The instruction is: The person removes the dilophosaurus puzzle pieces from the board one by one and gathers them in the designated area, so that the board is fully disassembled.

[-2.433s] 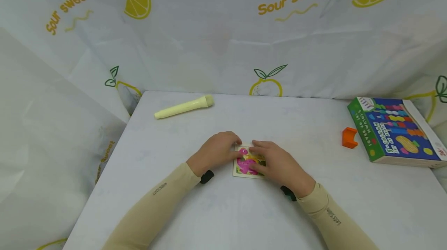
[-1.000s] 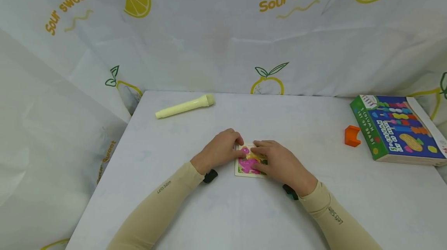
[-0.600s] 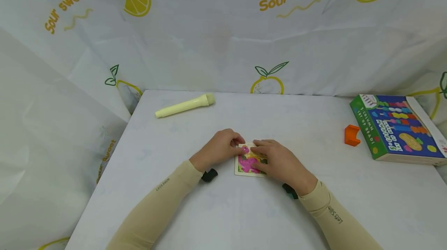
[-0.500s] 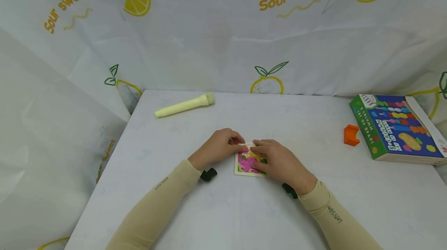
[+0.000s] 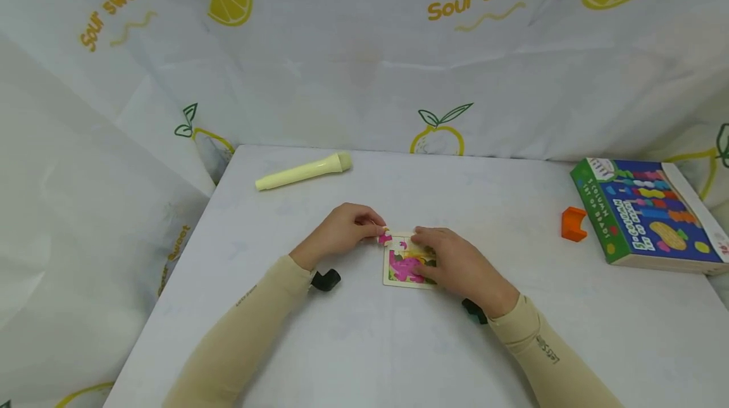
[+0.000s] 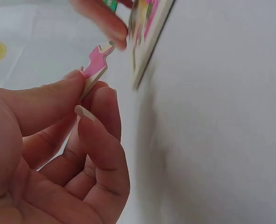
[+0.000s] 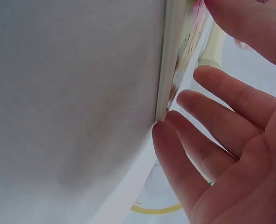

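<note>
My left hand (image 5: 342, 229) pinches a small pink puzzle piece (image 6: 95, 64) between thumb and fingers, at the upper left corner of the puzzle board. In the left wrist view the piece stands on edge, apart from the board. The square wooden puzzle board (image 5: 386, 269) lies flat, showing a pink animal picture with a bare pale recess at its upper left. My right hand (image 5: 458, 262) rests over the board's right side with relaxed fingers, covering part of the picture. In the right wrist view its fingertips (image 7: 166, 133) are right at the board's edge.
A pale yellow toy microphone (image 5: 304, 172) lies at the back left of the white table (image 5: 364, 345). At the right stand an orange block (image 5: 572, 224) and a colourful bead-set box (image 5: 652, 212). A printed white curtain (image 5: 342, 54) hangs behind the table.
My left hand has lifted the pink puzzle piece out of the board's upper left corner and moved slightly left with it, uncovering the recess. My right hand has stayed over the board.
</note>
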`<action>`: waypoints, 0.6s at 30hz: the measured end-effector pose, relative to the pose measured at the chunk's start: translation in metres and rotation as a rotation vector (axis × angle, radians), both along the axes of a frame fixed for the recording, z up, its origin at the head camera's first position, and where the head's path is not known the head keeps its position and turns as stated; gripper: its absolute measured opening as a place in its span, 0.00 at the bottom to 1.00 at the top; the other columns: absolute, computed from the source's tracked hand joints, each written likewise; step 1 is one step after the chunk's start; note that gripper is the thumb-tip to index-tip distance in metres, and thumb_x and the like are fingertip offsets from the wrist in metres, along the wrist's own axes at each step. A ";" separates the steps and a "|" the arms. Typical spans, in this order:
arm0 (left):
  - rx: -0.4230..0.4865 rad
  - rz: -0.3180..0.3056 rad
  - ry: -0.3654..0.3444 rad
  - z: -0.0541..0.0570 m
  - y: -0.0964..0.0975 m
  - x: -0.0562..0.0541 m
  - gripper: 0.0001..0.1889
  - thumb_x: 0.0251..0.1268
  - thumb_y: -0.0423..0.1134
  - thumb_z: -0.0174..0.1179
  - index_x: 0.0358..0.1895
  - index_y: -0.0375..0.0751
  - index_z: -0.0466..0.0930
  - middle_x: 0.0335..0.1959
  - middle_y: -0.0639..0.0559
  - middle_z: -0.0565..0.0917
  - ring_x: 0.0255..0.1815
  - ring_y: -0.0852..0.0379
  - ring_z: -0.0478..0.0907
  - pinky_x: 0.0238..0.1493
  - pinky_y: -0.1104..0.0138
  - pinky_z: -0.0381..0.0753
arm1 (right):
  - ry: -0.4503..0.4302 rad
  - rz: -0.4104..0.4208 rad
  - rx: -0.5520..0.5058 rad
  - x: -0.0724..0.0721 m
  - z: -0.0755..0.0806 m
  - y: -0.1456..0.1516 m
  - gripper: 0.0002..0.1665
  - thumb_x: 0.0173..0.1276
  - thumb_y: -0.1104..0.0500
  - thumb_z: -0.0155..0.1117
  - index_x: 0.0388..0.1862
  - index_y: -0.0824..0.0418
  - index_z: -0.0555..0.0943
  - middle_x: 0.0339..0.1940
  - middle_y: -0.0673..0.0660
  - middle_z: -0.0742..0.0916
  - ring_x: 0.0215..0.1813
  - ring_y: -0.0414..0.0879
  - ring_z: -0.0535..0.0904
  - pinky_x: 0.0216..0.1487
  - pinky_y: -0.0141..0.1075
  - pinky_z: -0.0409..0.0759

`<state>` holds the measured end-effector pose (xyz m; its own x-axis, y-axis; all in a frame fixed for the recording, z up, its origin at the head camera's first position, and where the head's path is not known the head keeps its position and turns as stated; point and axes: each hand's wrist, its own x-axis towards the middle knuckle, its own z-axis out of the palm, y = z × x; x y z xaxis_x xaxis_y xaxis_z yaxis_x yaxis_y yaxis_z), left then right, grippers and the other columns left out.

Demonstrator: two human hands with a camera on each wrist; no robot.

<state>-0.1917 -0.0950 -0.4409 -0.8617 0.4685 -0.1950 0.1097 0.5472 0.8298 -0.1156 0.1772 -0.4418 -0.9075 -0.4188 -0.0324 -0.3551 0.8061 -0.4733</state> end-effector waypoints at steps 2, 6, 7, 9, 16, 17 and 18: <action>-0.009 0.037 -0.007 0.001 -0.017 -0.002 0.06 0.74 0.49 0.72 0.47 0.56 0.92 0.39 0.56 0.91 0.39 0.56 0.84 0.45 0.64 0.82 | -0.008 -0.006 -0.008 0.000 0.000 0.001 0.34 0.70 0.53 0.80 0.70 0.62 0.82 0.78 0.60 0.80 0.78 0.61 0.77 0.76 0.57 0.76; -0.042 0.116 -0.015 0.003 -0.058 -0.004 0.07 0.74 0.49 0.72 0.48 0.55 0.93 0.41 0.57 0.92 0.42 0.54 0.83 0.47 0.63 0.81 | -0.019 -0.024 -0.019 0.002 0.000 0.006 0.36 0.69 0.53 0.80 0.72 0.63 0.81 0.79 0.62 0.79 0.79 0.63 0.75 0.77 0.59 0.75; -0.052 0.133 -0.012 0.003 -0.070 -0.004 0.07 0.74 0.49 0.72 0.48 0.55 0.93 0.41 0.56 0.92 0.42 0.55 0.83 0.46 0.63 0.80 | -0.022 -0.031 -0.021 0.002 0.000 0.007 0.37 0.69 0.53 0.80 0.73 0.63 0.80 0.80 0.62 0.79 0.79 0.64 0.75 0.77 0.59 0.74; -0.065 0.165 -0.016 0.002 -0.091 -0.004 0.08 0.75 0.48 0.71 0.49 0.53 0.93 0.41 0.55 0.92 0.41 0.54 0.82 0.44 0.64 0.80 | -0.029 -0.042 -0.025 0.002 -0.001 0.010 0.38 0.70 0.52 0.80 0.74 0.63 0.79 0.80 0.63 0.78 0.80 0.65 0.74 0.78 0.60 0.73; -0.114 0.240 -0.023 -0.002 -0.138 -0.003 0.11 0.75 0.51 0.70 0.51 0.51 0.92 0.41 0.53 0.91 0.43 0.53 0.81 0.45 0.64 0.78 | -0.064 -0.055 -0.023 0.000 -0.003 0.018 0.40 0.70 0.50 0.79 0.76 0.62 0.78 0.80 0.63 0.78 0.81 0.66 0.71 0.79 0.62 0.72; -0.118 0.248 -0.027 -0.002 -0.140 -0.002 0.11 0.75 0.51 0.70 0.51 0.52 0.92 0.41 0.52 0.91 0.44 0.53 0.81 0.46 0.64 0.77 | -0.067 -0.054 -0.024 -0.001 -0.004 0.019 0.40 0.70 0.50 0.79 0.76 0.62 0.78 0.80 0.63 0.78 0.81 0.66 0.71 0.79 0.62 0.72; -0.127 0.250 -0.024 -0.003 -0.143 -0.002 0.12 0.75 0.52 0.70 0.51 0.51 0.92 0.41 0.53 0.91 0.44 0.52 0.81 0.47 0.63 0.77 | -0.070 -0.053 -0.025 -0.002 -0.004 0.019 0.40 0.70 0.49 0.79 0.76 0.62 0.78 0.80 0.63 0.78 0.81 0.66 0.71 0.79 0.62 0.72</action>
<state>-0.1937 -0.2377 -0.4438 -0.9419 0.2120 -0.2604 -0.0609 0.6548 0.7534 -0.1172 0.1959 -0.4462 -0.9242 -0.3718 -0.0870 -0.2775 0.8103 -0.5162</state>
